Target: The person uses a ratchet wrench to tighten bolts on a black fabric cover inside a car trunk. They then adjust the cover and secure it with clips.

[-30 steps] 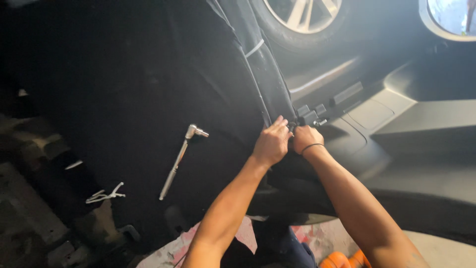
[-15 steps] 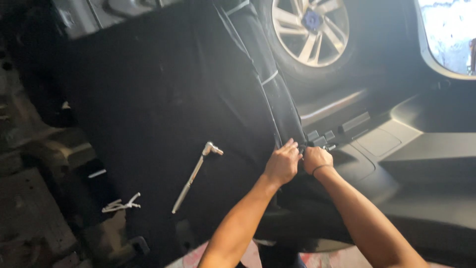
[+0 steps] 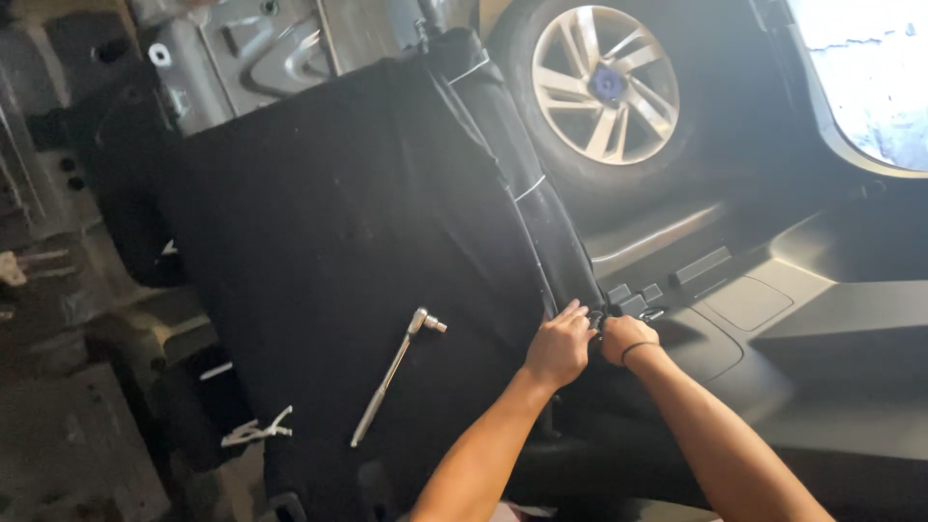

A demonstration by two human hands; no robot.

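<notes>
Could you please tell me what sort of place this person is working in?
Most likely the stripped rear of a car, perhaps in a repair shop. A spare wheel leans by grey plastic trim, bare metal floor shows, and a ratchet wrench lies on black carpet.

There is one view only, from the camera on the person's head. It looks steeply down and forward along both forearms, close enough that they fill the lower frame. The left hand (image 3: 559,346) and right hand (image 3: 625,338) meet just right of centre. Left of that grip lies the ratchet (image 3: 394,375) on the black carpet (image 3: 338,232); beyond it, top of frame, the wheel (image 3: 605,85).
</notes>
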